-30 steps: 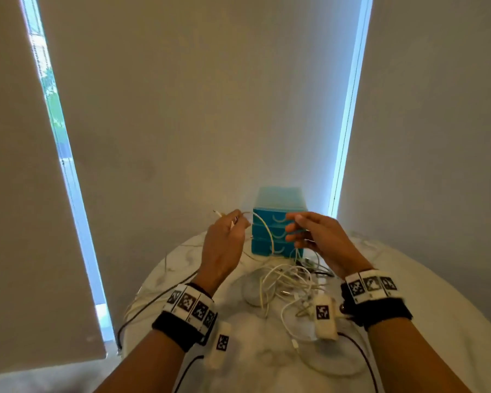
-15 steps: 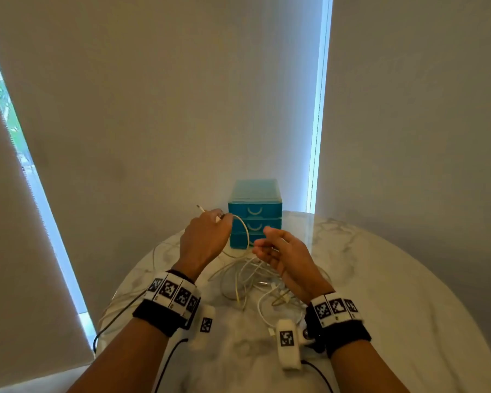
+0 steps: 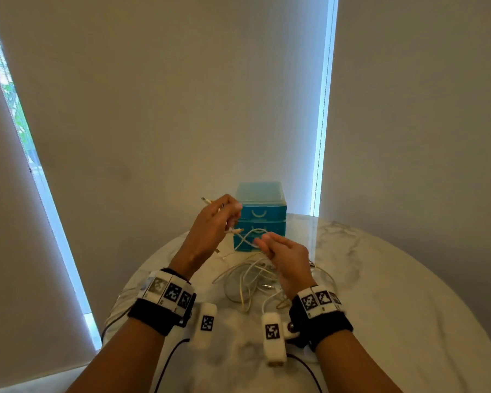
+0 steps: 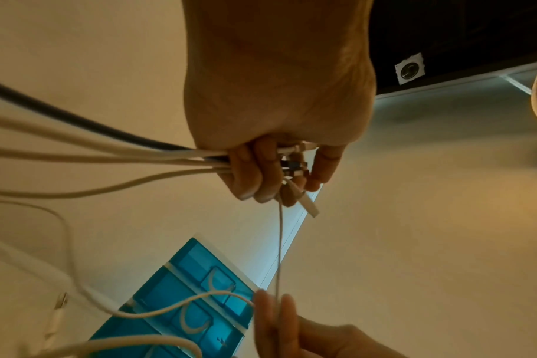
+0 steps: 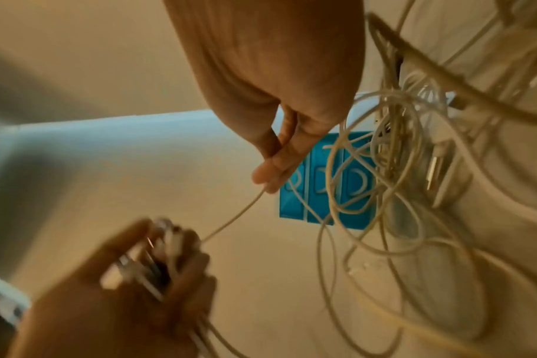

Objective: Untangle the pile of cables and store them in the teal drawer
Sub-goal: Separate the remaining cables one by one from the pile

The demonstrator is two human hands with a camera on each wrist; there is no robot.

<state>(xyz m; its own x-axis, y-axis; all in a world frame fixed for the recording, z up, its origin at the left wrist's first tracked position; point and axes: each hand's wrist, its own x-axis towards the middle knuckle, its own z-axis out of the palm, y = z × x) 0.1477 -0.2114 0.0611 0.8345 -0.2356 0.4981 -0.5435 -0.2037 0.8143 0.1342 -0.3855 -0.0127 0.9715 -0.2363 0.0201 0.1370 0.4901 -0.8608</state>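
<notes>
My left hand (image 3: 224, 217) is raised in front of the teal drawer unit (image 3: 262, 205) and grips a bundle of cable ends (image 4: 291, 164), white ones and a dark one. One thin white cable (image 4: 280, 242) runs from that bundle to my right hand (image 3: 267, 242), which pinches it between thumb and fingers (image 5: 270, 174). The tangled pile of white cables (image 3: 250, 279) lies on the marble table (image 3: 380, 293) under and behind my right hand. The unit's three drawers (image 5: 322, 193) are closed.
The drawer unit stands at the table's far edge against the blinds (image 3: 182, 109). Loose cable loops (image 5: 383, 242) hang and spread to the right of my right hand. Black leads (image 3: 167, 361) trail from both wrist cameras over the near table.
My right hand has drawn back from the drawer front, dipped over the pile and now pinches a strand. The left hand stays raised with its bundle. My head has turned.
</notes>
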